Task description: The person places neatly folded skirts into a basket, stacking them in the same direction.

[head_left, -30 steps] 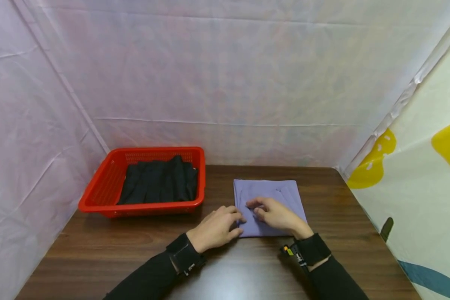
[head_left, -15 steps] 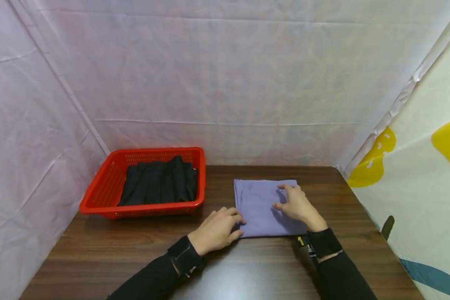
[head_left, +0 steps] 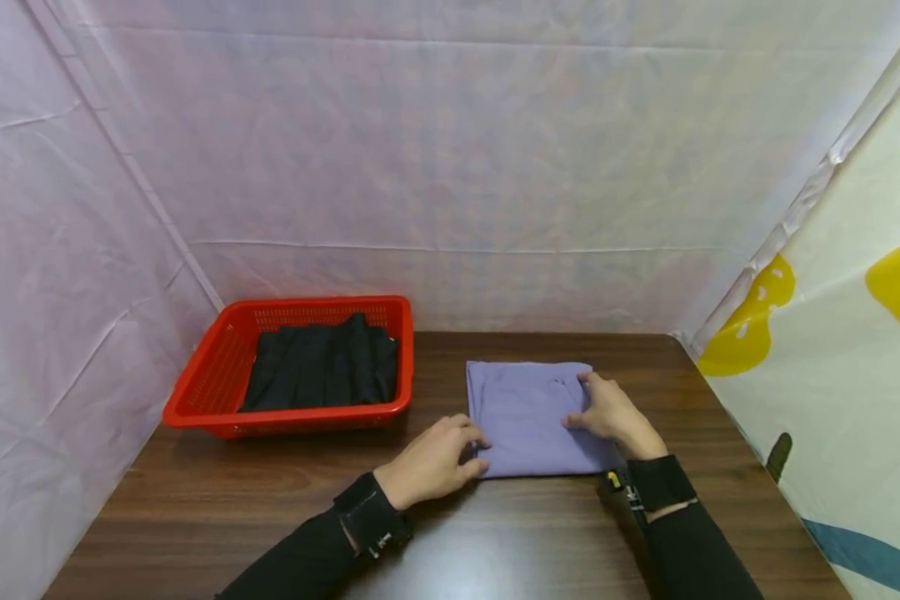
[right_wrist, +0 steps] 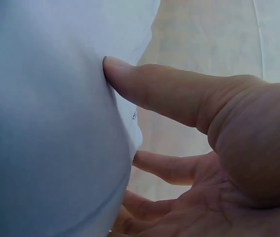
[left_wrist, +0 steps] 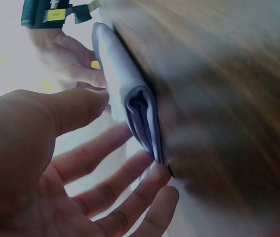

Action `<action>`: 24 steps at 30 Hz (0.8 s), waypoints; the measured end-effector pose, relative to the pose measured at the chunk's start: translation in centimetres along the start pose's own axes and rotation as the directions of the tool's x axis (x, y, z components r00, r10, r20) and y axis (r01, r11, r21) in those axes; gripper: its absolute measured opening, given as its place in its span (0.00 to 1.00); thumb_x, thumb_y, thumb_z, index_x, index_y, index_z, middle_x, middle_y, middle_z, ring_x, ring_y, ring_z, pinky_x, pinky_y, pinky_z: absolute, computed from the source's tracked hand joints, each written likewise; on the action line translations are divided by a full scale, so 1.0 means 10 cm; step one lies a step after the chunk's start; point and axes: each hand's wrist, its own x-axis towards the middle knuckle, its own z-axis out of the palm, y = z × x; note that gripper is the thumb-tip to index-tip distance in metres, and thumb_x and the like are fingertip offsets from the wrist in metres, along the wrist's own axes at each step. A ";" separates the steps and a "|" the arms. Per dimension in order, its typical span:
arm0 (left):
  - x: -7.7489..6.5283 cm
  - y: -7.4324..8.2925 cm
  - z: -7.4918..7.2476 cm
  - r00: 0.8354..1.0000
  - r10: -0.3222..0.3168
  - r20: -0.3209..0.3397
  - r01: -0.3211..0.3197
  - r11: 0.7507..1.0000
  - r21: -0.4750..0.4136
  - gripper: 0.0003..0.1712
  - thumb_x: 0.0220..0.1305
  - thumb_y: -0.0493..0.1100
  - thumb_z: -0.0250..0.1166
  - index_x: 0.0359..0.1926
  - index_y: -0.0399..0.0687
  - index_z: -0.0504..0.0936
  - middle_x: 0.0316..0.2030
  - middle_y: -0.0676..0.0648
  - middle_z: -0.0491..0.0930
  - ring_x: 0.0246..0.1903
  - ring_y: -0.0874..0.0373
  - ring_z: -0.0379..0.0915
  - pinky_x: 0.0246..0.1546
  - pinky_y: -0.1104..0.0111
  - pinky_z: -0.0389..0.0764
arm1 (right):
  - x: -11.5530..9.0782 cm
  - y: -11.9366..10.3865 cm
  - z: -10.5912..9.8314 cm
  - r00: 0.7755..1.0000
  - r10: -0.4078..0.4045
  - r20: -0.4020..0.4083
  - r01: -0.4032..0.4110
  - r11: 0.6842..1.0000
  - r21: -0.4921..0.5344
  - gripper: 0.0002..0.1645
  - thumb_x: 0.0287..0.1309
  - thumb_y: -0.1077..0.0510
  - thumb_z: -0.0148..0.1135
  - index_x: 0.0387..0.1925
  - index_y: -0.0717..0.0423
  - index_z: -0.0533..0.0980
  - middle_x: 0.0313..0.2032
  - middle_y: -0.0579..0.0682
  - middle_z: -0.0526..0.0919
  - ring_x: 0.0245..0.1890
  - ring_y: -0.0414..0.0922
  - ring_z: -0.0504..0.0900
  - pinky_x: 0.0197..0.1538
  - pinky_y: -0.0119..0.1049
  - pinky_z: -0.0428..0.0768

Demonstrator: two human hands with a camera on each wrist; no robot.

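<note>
A folded lavender cloth [head_left: 525, 421] lies flat on the table, its stacked layers visible at the edge of the cloth [left_wrist: 142, 108] in the left wrist view. At its near left corner my left hand [head_left: 435, 458] rests with spread, gently bent fingers touching the edge. My right hand [head_left: 618, 417] is at the right side of the cloth. In the right wrist view the thumb [right_wrist: 155, 91] touches the top of the fabric, while the other fingers reach the edge, their tips partly hidden. Neither hand lifts the cloth.
A red plastic basket [head_left: 285, 414] stands at the back left of the wooden table [head_left: 270, 483]. Black folded fabric [head_left: 318, 367] lies inside it. White sheets [head_left: 450, 167] hang behind and at both sides of the table.
My right hand has moved from the middle of the cloth to its right side, and the top looks smoother. The left hand stays at the left edge.
</note>
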 end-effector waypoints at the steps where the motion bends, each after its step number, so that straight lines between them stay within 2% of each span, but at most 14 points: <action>1: 0.00 0.00 -0.01 1.000 -0.004 -0.009 0.004 1.000 -0.017 0.20 0.80 0.51 0.77 0.65 0.49 0.93 0.62 0.46 0.89 0.59 0.55 0.84 0.65 0.56 0.89 | 0.03 0.03 0.03 1.000 -0.011 0.014 0.011 1.000 0.008 0.65 0.54 0.44 0.94 0.84 0.65 0.70 0.71 0.80 0.81 0.73 0.75 0.81 0.71 0.69 0.84; 4: -0.03 0.00 -0.02 0.999 -0.038 -0.038 0.035 0.997 -0.061 0.22 0.79 0.49 0.78 0.66 0.44 0.91 0.60 0.43 0.87 0.54 0.55 0.82 0.61 0.57 0.88 | 0.06 0.03 0.09 0.999 -0.038 0.031 0.038 0.999 0.005 0.64 0.54 0.45 0.94 0.83 0.66 0.70 0.71 0.80 0.82 0.73 0.76 0.80 0.71 0.71 0.83; 7: -0.06 -0.01 -0.02 0.991 -0.117 -0.064 0.110 0.989 -0.102 0.28 0.79 0.49 0.79 0.71 0.41 0.88 0.64 0.37 0.85 0.57 0.50 0.82 0.64 0.52 0.89 | -0.03 -0.12 0.07 0.997 -0.068 0.037 0.067 0.998 0.012 0.62 0.56 0.45 0.93 0.82 0.67 0.71 0.70 0.80 0.82 0.73 0.76 0.81 0.73 0.67 0.83; 11: -0.09 -0.01 -0.03 0.974 -0.210 -0.086 0.199 0.972 -0.126 0.36 0.77 0.50 0.80 0.77 0.38 0.81 0.70 0.29 0.83 0.67 0.38 0.82 0.72 0.42 0.86 | -0.29 -0.55 -0.12 0.994 -0.072 0.078 0.068 0.997 0.048 0.58 0.59 0.51 0.91 0.81 0.71 0.71 0.71 0.82 0.80 0.74 0.77 0.79 0.75 0.67 0.81; 15: -0.12 -0.02 -0.05 0.965 -0.245 -0.089 0.235 0.966 -0.110 0.41 0.76 0.50 0.80 0.80 0.35 0.78 0.73 0.26 0.82 0.74 0.32 0.79 0.81 0.38 0.77 | -0.50 -0.93 -0.31 0.990 -0.052 0.132 0.044 0.997 0.066 0.59 0.60 0.55 0.90 0.84 0.72 0.68 0.73 0.82 0.78 0.78 0.77 0.76 0.77 0.71 0.79; 18: -0.15 -0.04 -0.05 0.963 -0.254 -0.087 0.245 0.964 -0.101 0.42 0.76 0.50 0.80 0.81 0.33 0.77 0.74 0.26 0.81 0.76 0.32 0.78 0.85 0.38 0.71 | -0.53 -1.01 -0.31 0.988 -0.060 0.140 0.051 0.997 0.064 0.59 0.61 0.55 0.90 0.84 0.71 0.68 0.73 0.82 0.78 0.79 0.77 0.76 0.77 0.70 0.79; 24: -0.21 -0.07 -0.06 0.959 -0.255 -0.123 0.244 0.965 -0.099 0.42 0.75 0.49 0.82 0.79 0.33 0.78 0.72 0.27 0.82 0.74 0.31 0.78 0.78 0.38 0.80 | -0.50 -0.96 -0.22 0.983 -0.130 0.128 0.121 0.990 0.074 0.56 0.62 0.49 0.90 0.81 0.69 0.71 0.70 0.81 0.81 0.75 0.77 0.78 0.74 0.68 0.82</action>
